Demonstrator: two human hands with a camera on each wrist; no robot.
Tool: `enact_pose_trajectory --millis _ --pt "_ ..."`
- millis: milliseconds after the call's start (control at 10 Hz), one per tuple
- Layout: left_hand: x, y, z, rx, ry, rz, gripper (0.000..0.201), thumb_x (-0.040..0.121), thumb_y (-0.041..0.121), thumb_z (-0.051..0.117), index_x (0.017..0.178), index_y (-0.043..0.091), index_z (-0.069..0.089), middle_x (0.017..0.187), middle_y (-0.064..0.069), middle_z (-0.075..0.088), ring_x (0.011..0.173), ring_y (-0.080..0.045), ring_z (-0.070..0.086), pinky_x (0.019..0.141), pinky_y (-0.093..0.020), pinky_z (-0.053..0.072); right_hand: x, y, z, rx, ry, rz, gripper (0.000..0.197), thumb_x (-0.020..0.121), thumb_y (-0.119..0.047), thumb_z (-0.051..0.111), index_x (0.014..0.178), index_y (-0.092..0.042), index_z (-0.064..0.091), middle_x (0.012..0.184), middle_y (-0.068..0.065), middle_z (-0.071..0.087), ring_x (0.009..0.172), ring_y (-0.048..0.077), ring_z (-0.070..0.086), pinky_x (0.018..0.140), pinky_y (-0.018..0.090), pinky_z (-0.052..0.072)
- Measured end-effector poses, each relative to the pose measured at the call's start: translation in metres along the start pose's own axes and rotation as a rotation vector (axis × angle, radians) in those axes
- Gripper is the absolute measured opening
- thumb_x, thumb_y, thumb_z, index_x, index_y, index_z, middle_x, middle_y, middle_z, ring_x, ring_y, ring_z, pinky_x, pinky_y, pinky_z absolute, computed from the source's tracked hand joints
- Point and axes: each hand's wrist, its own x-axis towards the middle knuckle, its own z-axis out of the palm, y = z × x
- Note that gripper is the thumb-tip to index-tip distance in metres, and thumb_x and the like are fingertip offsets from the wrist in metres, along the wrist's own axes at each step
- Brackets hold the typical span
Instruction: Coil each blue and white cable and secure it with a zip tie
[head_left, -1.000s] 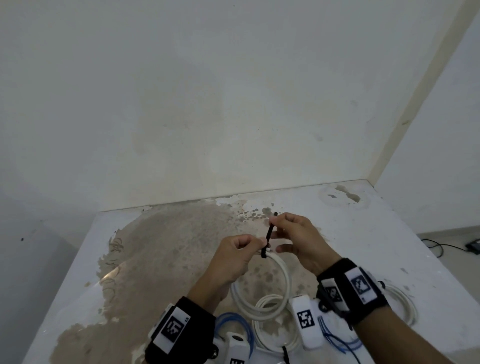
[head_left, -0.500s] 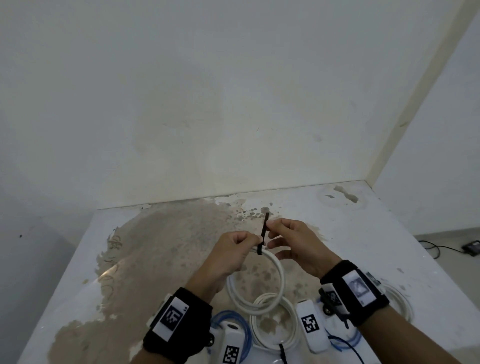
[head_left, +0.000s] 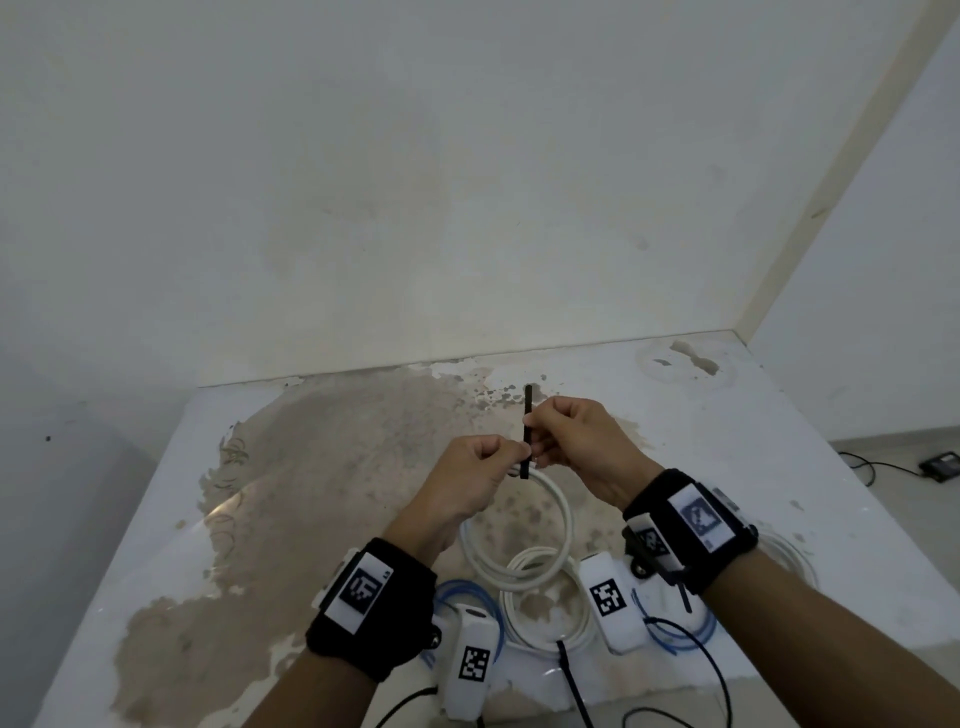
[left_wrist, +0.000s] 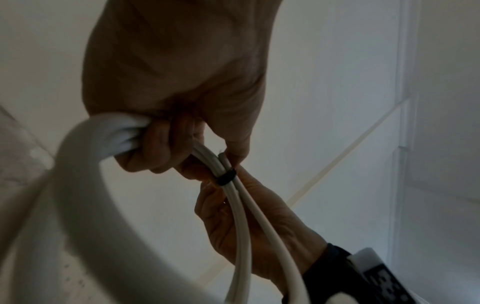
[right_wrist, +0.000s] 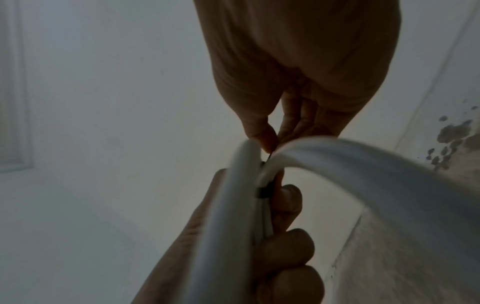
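Note:
A coiled white cable (head_left: 558, 512) hangs above the table, held up at its top. My left hand (head_left: 475, 470) grips the bunched strands (left_wrist: 124, 133) in its curled fingers. A black zip tie (head_left: 528, 431) loops round the strands (left_wrist: 226, 175) and its tail stands upright. My right hand (head_left: 576, 441) pinches that tail between thumb and fingers (right_wrist: 265, 135). The tie's band (right_wrist: 262, 193) sits tight on the cable just above my left fingers.
Another white coil (head_left: 540, 597) lies on the stained table (head_left: 322, 493) near me, with blue cable coils (head_left: 467, 597) (head_left: 680, 631) on each side. One more white coil (head_left: 789, 558) lies at the right. Walls close off the table's far and right sides.
Both hands lifted the coil slightly and moved a little further from me. The zip tie's tail now stands longer above the right fingers, nearly vertical.

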Motion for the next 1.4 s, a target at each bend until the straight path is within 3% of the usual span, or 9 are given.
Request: enact_pose_trajectory --millis 300,400,500,700,900,1000,1100,1300,1400 --pt "-0.016 -0.034 -0.025 0.067 -0.085 0.089 0.028 0.097 0.031 0.057 0.084 0.008 0.066 0.048 0.016 0.049 0.041 -0.001 0.035 0.044 -0.016 0.031 -0.003 0.02 0.016 -0.037 -0.123 0.07 0.015 0.094 -0.015 0.067 0.088 -0.001 0.067 0.075 0.009 0.066 0.065 0.018 0.065 0.058 0.026 0.057" --pt "-0.025 -0.091 -0.06 0.175 0.144 0.079 0.034 0.098 0.033 0.054 0.071 0.015 0.064 0.051 0.012 0.049 0.045 -0.005 0.036 0.049 -0.021 0.032 -0.008 0.038 0.015 -0.067 -0.151 0.129 0.025 0.097 -0.025 0.065 0.108 -0.002 0.067 0.095 0.012 0.071 0.079 0.022 0.07 0.069 0.031 0.059" --pt "-0.028 -0.144 -0.089 0.256 0.304 -0.013 0.04 0.098 0.036 0.052 0.067 0.012 0.058 0.056 0.005 0.047 0.051 -0.012 0.039 0.054 -0.028 0.032 -0.014 0.051 0.008 -0.061 -0.148 0.174 0.027 0.098 -0.027 0.062 0.112 -0.005 0.067 0.099 0.013 0.07 0.083 0.023 0.07 0.076 0.034 0.059" --pt "-0.026 -0.226 -0.112 0.373 0.186 -0.195 0.036 0.1 0.029 0.051 0.072 0.012 0.068 0.072 -0.006 0.065 0.063 -0.02 0.055 0.056 -0.022 0.037 -0.022 0.063 -0.005 0.0 -0.107 0.276 0.025 0.101 -0.023 0.056 0.111 -0.004 0.068 0.095 0.012 0.069 0.08 0.023 0.067 0.075 0.036 0.057" --pt "-0.012 -0.246 -0.124 0.538 0.23 -0.236 0.027 0.1 0.025 0.05 0.083 0.014 0.068 0.092 -0.012 0.069 0.084 -0.03 0.063 0.07 -0.033 0.046 -0.025 0.052 -0.025 0.015 -0.037 0.215 0.025 0.102 -0.023 0.053 0.111 -0.006 0.069 0.091 0.008 0.071 0.078 0.022 0.068 0.072 0.035 0.057" --pt "-0.015 -0.253 -0.122 0.566 0.38 -0.295 0.029 0.093 0.041 0.055 0.108 0.02 0.069 0.113 -0.012 0.064 0.102 -0.036 0.06 0.088 -0.041 0.048 -0.032 0.046 -0.036 0.001 0.0 0.193 0.025 0.102 -0.024 0.053 0.109 -0.009 0.071 0.096 0.011 0.071 0.081 0.023 0.068 0.074 0.037 0.056" --pt "-0.021 -0.26 -0.118 0.641 0.444 -0.277 0.041 0.09 0.05 0.052 0.117 0.023 0.067 0.122 -0.009 0.06 0.109 -0.037 0.056 0.093 -0.044 0.044 -0.039 0.038 -0.039 -0.026 0.017 0.166 0.024 0.102 -0.024 0.052 0.108 -0.011 0.072 0.1 0.014 0.07 0.082 0.024 0.067 0.074 0.038 0.055" --pt "-0.03 -0.257 -0.106 0.774 0.477 -0.31 0.029 0.091 0.033 0.061 0.12 0.03 0.064 0.129 -0.005 0.051 0.117 -0.032 0.045 0.098 -0.043 0.035 -0.073 -0.036 -0.025 -0.128 -0.018 -0.124 0.021 0.1 -0.018 0.051 0.104 -0.013 0.071 0.098 0.018 0.069 0.081 0.024 0.066 0.07 0.034 0.056" --pt "-0.03 -0.254 -0.109 0.776 0.455 -0.31 0.037 0.088 0.037 0.062 0.124 0.031 0.06 0.13 -0.004 0.051 0.118 -0.032 0.047 0.097 -0.043 0.037 -0.118 -0.128 -0.011 -0.068 -0.049 -0.488 0.017 0.087 -0.033 0.06 0.094 -0.026 0.074 0.084 0.003 0.072 0.074 0.02 0.067 0.066 0.032 0.057"
